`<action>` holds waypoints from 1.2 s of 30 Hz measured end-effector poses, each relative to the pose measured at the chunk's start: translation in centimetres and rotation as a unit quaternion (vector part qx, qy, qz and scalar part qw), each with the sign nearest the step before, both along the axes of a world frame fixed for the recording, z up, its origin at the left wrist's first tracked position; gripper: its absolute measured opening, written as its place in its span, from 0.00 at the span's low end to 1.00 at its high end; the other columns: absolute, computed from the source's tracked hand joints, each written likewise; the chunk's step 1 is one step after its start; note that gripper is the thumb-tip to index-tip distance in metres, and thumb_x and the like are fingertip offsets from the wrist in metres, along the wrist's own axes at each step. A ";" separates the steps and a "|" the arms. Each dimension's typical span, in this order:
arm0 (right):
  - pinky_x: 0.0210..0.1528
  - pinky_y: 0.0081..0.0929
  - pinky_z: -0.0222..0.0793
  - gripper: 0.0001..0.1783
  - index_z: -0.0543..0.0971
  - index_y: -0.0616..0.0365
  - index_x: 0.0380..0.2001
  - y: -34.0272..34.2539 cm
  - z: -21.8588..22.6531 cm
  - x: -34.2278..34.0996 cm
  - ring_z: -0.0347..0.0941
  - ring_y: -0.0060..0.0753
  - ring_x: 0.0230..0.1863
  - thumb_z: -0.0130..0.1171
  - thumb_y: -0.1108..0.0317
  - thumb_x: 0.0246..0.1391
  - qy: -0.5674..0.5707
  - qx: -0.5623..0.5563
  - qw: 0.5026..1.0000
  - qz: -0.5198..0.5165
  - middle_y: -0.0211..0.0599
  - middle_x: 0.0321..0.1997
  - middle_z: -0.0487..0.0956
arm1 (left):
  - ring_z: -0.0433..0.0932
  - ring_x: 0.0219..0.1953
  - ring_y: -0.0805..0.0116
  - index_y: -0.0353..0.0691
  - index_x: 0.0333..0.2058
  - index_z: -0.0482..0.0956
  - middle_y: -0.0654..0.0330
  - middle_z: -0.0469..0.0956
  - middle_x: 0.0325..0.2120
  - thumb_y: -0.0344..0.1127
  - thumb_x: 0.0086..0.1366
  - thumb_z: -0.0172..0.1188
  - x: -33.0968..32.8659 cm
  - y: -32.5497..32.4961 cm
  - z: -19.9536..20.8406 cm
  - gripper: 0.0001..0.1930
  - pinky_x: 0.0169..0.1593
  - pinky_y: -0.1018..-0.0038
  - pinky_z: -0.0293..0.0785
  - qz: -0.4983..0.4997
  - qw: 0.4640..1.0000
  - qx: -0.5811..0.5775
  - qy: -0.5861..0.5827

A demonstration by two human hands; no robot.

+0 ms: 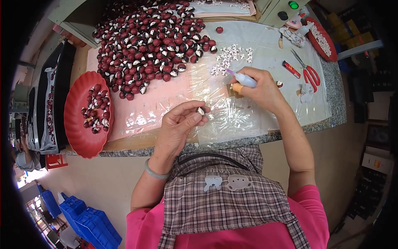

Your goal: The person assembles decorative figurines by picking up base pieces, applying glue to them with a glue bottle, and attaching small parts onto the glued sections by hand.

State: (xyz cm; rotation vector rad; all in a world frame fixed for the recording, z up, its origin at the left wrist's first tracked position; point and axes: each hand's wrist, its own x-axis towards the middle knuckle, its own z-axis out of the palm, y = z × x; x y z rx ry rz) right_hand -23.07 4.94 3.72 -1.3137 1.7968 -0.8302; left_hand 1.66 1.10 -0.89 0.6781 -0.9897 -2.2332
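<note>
The person's left hand (179,123) pinches a small, round black-and-white piece (201,111) between thumb and fingers, above the shiny, crinkly clear plastic sheet (166,113). The right hand (265,89) is curled around a soft, pale, see-through bottle with a thin purple tip (246,80). The tip points at the tiny white-and-pink bits (227,57); whether it touches them is hard to tell.

A light pinch should keep the round piece steady, and a gentle squeeze should suit the soft bottle.

Behind lies a big heap of round, bumpy dark-red, black and white balls (153,50). The red plastic dish with a wavy rim (74,114) holds more.
</note>
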 end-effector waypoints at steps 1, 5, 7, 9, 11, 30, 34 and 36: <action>0.31 0.21 0.69 0.09 0.81 0.60 0.31 0.7 0.2 0.7 0.71 0.16 0.28 0.64 0.68 0.47 -0.038 -0.032 0.999 0.012 0.29 0.26 0.79 | 0.78 0.37 0.72 0.31 0.49 0.74 0.55 0.79 0.40 0.26 0.63 0.57 0.0 0.1 0.0 0.15 0.43 0.79 0.75 0.005 1.000 -0.015 -0.009; 0.28 0.16 0.69 0.07 0.80 0.63 0.31 2.9 0.5 4.1 0.71 0.15 0.27 0.64 0.73 0.47 -0.226 -0.027 0.974 -0.009 0.28 0.27 0.78 | 0.78 0.37 0.72 0.31 0.49 0.74 0.55 0.79 0.38 0.25 0.63 0.57 -0.3 0.7 0.7 0.15 0.42 0.79 0.75 0.007 0.997 -0.059 -0.043; 0.28 0.16 0.71 0.06 0.80 0.65 0.32 3.6 -0.3 5.3 0.73 0.17 0.25 0.62 0.77 0.48 -0.293 -0.042 0.955 -0.032 0.31 0.29 0.79 | 0.78 0.37 0.73 0.31 0.49 0.74 0.56 0.80 0.38 0.25 0.63 0.57 -0.4 1.1 0.4 0.15 0.42 0.79 0.75 0.009 0.996 -0.074 -0.054; 0.28 0.16 0.71 0.06 0.80 0.65 0.33 3.9 -0.4 6.2 0.73 0.17 0.25 0.62 0.77 0.49 -0.293 -0.047 0.954 -0.047 0.31 0.29 0.79 | 0.78 0.37 0.73 0.31 0.49 0.74 0.57 0.80 0.38 0.25 0.63 0.57 -0.4 1.3 0.3 0.14 0.42 0.79 0.75 0.011 0.994 -0.090 -0.064; 0.28 0.15 0.71 0.06 0.80 0.65 0.33 4.1 -0.5 6.6 0.73 0.17 0.25 0.62 0.77 0.50 -0.292 -0.052 0.953 -0.061 0.31 0.29 0.79 | 0.78 0.38 0.73 0.31 0.49 0.74 0.57 0.79 0.39 0.24 0.63 0.57 -0.4 1.5 0.4 0.15 0.42 0.79 0.75 -0.001 0.992 -0.102 -0.074; 0.28 0.15 0.71 0.05 0.78 0.65 0.33 5.7 -2.6 8.1 0.74 0.19 0.29 0.60 0.81 0.51 -0.319 -0.112 0.938 -0.082 0.34 0.36 0.76 | 0.79 0.38 0.67 0.32 0.43 0.78 0.55 0.78 0.37 0.22 0.57 0.60 -0.5 2.1 1.2 0.13 0.41 0.75 0.77 0.042 0.918 -0.358 -0.166; 0.28 0.14 0.69 0.13 0.78 0.61 0.44 5.2 -1.5 7.5 0.72 0.16 0.29 0.59 0.79 0.54 -0.364 -0.118 0.922 -0.062 0.30 0.35 0.76 | 0.76 0.43 0.69 0.33 0.45 0.69 0.58 0.71 0.43 0.18 0.59 0.51 0.1 0.6 2.2 0.15 0.42 0.74 0.77 0.010 0.992 -0.111 -0.057; 0.28 0.13 0.68 0.12 0.78 0.60 0.44 5.5 -1.6 7.0 0.71 0.15 0.28 0.58 0.78 0.54 -0.339 -0.116 0.930 -0.084 0.28 0.33 0.77 | 0.74 0.41 0.72 0.34 0.44 0.69 0.58 0.71 0.43 0.17 0.57 0.49 0.8 -1.5 2.2 0.16 0.39 0.77 0.75 0.069 0.990 -0.118 -0.030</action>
